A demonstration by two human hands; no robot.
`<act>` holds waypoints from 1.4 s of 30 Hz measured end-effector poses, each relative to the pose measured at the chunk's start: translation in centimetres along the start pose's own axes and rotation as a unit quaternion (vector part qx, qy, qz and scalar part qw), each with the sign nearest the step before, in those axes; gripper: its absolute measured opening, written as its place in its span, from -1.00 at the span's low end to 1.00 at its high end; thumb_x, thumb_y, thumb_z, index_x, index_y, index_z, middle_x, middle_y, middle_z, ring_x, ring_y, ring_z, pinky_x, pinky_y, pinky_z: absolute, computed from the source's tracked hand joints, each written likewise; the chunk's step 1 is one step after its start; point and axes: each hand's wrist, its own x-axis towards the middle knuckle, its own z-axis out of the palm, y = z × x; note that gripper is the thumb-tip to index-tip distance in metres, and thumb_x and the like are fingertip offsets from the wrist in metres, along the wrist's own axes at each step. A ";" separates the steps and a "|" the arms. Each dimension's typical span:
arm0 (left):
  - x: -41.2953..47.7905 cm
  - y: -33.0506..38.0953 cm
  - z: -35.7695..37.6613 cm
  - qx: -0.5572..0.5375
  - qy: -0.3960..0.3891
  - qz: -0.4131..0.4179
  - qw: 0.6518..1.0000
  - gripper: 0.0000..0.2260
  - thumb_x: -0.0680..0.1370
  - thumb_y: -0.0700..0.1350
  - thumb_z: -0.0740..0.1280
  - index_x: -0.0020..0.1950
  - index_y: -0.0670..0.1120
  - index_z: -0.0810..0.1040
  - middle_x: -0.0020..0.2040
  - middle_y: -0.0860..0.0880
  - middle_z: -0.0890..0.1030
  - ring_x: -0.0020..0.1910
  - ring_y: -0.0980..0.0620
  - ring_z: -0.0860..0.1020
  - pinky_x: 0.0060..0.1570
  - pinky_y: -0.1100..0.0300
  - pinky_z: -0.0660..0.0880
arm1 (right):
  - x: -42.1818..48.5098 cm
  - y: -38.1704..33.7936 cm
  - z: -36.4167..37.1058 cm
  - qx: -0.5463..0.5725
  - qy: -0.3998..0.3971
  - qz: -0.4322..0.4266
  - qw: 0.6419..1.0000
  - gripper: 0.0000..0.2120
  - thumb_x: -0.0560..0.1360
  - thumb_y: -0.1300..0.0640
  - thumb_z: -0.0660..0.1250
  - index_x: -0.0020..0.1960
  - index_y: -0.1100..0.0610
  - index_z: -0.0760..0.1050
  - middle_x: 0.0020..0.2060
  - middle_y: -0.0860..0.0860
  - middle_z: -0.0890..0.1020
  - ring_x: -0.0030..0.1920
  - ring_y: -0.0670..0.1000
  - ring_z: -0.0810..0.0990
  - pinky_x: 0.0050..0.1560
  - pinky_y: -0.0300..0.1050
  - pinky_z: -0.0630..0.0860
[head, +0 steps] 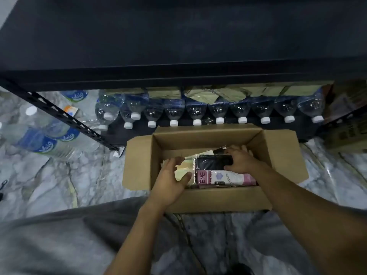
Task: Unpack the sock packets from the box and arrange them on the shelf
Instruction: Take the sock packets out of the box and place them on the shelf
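View from above, looking down at a person crouched on a marble floor (69, 175) in front of a black metal shelf (178, 36).

At far left, loose water bottles (49, 135) lie on the floor beside the shelf's slanted upright. A row of capped bottles (174, 110) fills the lower level, caps facing the viewer.

In the centre, an open cardboard box (218, 201) sits on the floor, flaps spread. Both hands reach inside. The left hand (172, 175) curves its fingers and thumb round the edge of a pale packet (183, 169) on the box's left side. Just beside it, the right hand (241, 160) grips a dark sock packet (212, 162) with a pink label, fingers over its far edge and thumb on top.

At far right, another carton (349, 133) stands by the shelf.

The broad top level of the shelf shows no sock packets, and at least 2 lie in the box, so the job looks barely begun: lifting out and arranging are all left to do.
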 end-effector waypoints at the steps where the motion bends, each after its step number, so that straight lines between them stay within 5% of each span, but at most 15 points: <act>1: 0.2 -0.2 0.0 -0.002 0.005 -0.001 1.000 -0.65 0.52 -0.07 0.42 0.28 -0.03 0.46 0.19 0.04 0.48 0.13 0.08 0.50 0.01 0.36 0.33 | 0.2 0.0 -0.1 -0.017 -0.003 -0.001 1.000 -0.37 0.38 -0.10 0.40 0.40 -0.06 0.30 0.45 -0.04 0.24 0.40 0.16 0.17 0.38 0.11 0.17; 6: 0.3 -0.8 0.1 0.009 0.005 -0.007 1.000 -0.67 0.52 -0.10 0.42 0.27 -0.04 0.49 0.19 0.07 0.47 0.14 0.09 0.49 -0.06 0.54 0.30 | 1.0 -0.4 0.2 -0.041 -0.013 -0.001 0.999 -0.42 0.35 -0.07 0.40 0.34 -0.10 0.36 0.42 -0.04 0.33 0.38 0.14 0.19 0.31 0.06 0.16; 12: 0.8 -0.7 0.1 0.015 0.003 -0.007 1.000 -0.69 0.53 -0.09 0.40 0.26 -0.01 0.50 0.17 0.11 0.45 0.15 0.11 0.48 0.02 0.41 0.32 | 0.7 -0.2 -0.7 -0.051 -0.027 -0.008 0.998 -0.54 0.33 -0.05 0.48 0.20 -0.05 0.48 0.30 -0.02 0.44 0.35 0.07 0.25 0.26 0.03 0.18; 16: 0.7 -0.7 0.1 0.021 -0.001 -0.007 1.000 -0.68 0.52 -0.09 0.41 0.26 -0.02 0.51 0.19 0.07 0.47 0.15 0.09 0.50 0.06 0.33 0.35 | -0.2 0.1 -0.9 0.008 -0.020 -0.017 1.000 -0.70 0.31 0.06 0.52 -0.09 -0.07 0.44 0.08 -0.04 0.54 0.16 0.01 0.47 0.29 0.04 0.30; 19: 0.6 -0.7 0.0 0.025 -0.006 -0.007 1.000 -0.68 0.52 -0.11 0.41 0.26 -0.02 0.51 0.17 0.06 0.46 0.14 0.07 0.50 0.08 0.31 0.35 | -1.5 0.1 -0.9 0.082 -0.015 -0.030 0.996 -0.66 0.30 0.17 0.54 -0.28 -0.10 0.38 -0.05 -0.02 0.57 0.02 0.03 0.56 0.11 0.00 0.48; 24: 0.4 -0.7 -0.4 0.038 -0.008 -0.002 0.999 -0.67 0.50 -0.14 0.43 0.25 -0.02 0.51 0.15 0.06 0.46 0.09 0.05 0.50 0.07 0.28 0.36 | -4.4 0.0 -2.6 0.170 0.046 -0.024 0.984 -0.79 0.37 0.24 0.49 -0.05 0.04 0.58 -0.14 -0.04 0.62 -0.05 -0.01 0.59 0.04 -0.07 0.52; 28: 0.3 -0.3 -0.7 0.039 0.013 0.010 0.999 -0.66 0.48 -0.17 0.45 0.23 -0.08 0.51 0.12 0.02 0.48 0.04 0.04 0.52 0.00 0.30 0.36 | -7.1 -0.5 -5.4 0.197 0.120 -0.032 0.973 -0.77 0.40 0.24 0.47 -0.19 -0.07 0.51 -0.18 -0.06 0.62 -0.08 0.00 0.59 0.00 -0.11 0.50; 33: -0.2 0.1 -1.5 0.020 0.034 0.031 0.999 -0.69 0.46 -0.22 0.46 0.14 -0.05 0.47 0.12 -0.03 0.52 0.04 0.04 0.50 0.03 0.25 0.39 | -11.7 -0.7 -8.7 0.231 0.212 -0.012 0.950 -0.79 0.42 0.27 0.45 0.05 0.19 0.58 -0.14 0.02 0.61 -0.06 0.04 0.58 -0.01 -0.17 0.44; 36: -0.5 0.2 -1.7 0.020 0.028 0.027 0.999 -0.69 0.47 -0.20 0.45 0.17 -0.07 0.48 0.14 -0.03 0.52 0.10 0.03 0.51 0.13 0.17 0.43 | -14.0 -0.2 -10.1 0.222 0.256 -0.012 0.941 -0.80 0.42 0.25 0.45 0.04 0.22 0.57 -0.16 0.01 0.60 -0.08 0.02 0.55 -0.06 -0.20 0.37; 42: -0.2 0.5 -1.2 0.054 0.022 0.042 0.997 -0.64 0.49 -0.18 0.44 0.25 -0.12 0.48 0.13 0.03 0.47 0.10 0.12 0.46 0.11 0.31 0.32 | -15.5 0.4 -11.2 0.249 0.286 0.000 0.925 -0.80 0.41 0.24 0.46 0.02 0.18 0.58 -0.17 0.04 0.61 -0.11 0.02 0.55 -0.10 -0.21 0.35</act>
